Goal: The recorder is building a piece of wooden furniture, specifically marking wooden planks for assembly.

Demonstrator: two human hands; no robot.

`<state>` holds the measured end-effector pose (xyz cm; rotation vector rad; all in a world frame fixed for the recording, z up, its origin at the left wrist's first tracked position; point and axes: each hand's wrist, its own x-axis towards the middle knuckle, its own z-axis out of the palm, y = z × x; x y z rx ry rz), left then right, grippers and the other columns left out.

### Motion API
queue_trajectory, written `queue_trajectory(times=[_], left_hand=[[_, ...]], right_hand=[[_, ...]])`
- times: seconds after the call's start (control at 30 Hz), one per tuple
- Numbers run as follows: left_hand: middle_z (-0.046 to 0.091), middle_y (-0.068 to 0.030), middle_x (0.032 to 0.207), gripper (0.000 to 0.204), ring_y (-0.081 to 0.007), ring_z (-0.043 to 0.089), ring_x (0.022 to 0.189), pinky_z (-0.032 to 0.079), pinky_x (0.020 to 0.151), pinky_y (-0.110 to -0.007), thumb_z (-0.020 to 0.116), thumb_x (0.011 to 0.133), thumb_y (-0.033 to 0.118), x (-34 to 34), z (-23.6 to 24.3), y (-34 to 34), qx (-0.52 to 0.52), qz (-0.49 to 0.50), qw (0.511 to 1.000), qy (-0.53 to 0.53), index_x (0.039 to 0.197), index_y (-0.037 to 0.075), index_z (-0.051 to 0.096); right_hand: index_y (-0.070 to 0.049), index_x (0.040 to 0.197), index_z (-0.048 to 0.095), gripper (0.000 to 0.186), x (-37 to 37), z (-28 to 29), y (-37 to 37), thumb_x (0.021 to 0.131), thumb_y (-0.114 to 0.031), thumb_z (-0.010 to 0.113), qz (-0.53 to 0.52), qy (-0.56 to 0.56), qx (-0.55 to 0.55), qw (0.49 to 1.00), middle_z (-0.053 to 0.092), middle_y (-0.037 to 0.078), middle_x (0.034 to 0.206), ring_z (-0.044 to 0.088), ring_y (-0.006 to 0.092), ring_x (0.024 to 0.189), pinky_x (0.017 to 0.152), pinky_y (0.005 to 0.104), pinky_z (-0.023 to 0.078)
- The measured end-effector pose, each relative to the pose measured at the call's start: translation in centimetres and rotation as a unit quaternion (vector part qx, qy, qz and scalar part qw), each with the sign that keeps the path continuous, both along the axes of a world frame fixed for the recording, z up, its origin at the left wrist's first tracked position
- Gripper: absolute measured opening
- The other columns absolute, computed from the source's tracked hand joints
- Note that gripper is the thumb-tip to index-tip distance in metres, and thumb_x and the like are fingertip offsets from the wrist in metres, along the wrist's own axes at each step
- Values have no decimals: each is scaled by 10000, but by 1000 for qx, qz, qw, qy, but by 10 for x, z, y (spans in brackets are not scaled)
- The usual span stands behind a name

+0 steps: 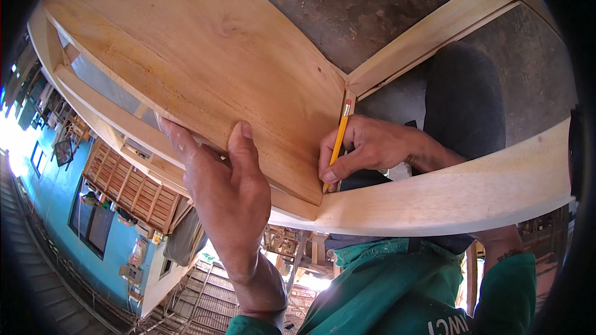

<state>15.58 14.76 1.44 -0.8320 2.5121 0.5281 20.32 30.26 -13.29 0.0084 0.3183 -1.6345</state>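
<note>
A yellow pencil (339,139) with a pink eraser is pinched in my right hand (367,149). Its tip touches down at the near right corner of a wide pale wooden board (205,56), close to where the board meets a curved wooden rail (459,180). My left hand (230,186) grips the board's near edge, the thumb on top and the fingers mostly hidden beneath or along the side. The board lies over a wooden frame, whose slats (112,105) show past its left edge.
Another frame rail (434,25) runs off to the upper right from the board's far corner. Dark, stained floor (385,0) shows inside the frame. A blue wall (56,180) with windows and a slatted wooden piece (130,180) stand at the left.
</note>
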Motion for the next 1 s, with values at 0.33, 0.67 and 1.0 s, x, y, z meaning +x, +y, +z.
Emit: queue_trajectory(times=[0.33, 0.67, 1.0], left_hand=[[641, -363, 1062, 742, -332, 691, 969, 522, 840, -373, 594, 952, 143, 4, -3, 0, 9, -25, 999, 32, 1467, -162, 155], [658, -323, 1049, 714, -295, 687, 956, 525, 832, -359, 579, 960, 100, 1, -2, 4, 39, 9, 998, 42, 1478, -136, 147], [636, -333, 1102, 718, -292, 672, 1000, 515, 863, -349, 571, 962, 90, 3, -3, 2, 39, 9, 999, 35, 1480, -134, 128]], right_hand=[[22, 904, 700, 214, -1, -1, -1, 887, -190, 716, 2, -6, -11, 1000, 722, 88, 852, 688, 148, 814, 781, 278, 530], [23, 906, 702, 223, -1, -1, -2, 885, -199, 714, -3, 5, -13, 1000, 721, 89, 849, 689, 157, 814, 782, 285, 534], [21, 899, 708, 227, -3, 0, -1, 876, -205, 713, 6, 2, -8, 1000, 719, 91, 853, 687, 158, 821, 785, 290, 533]])
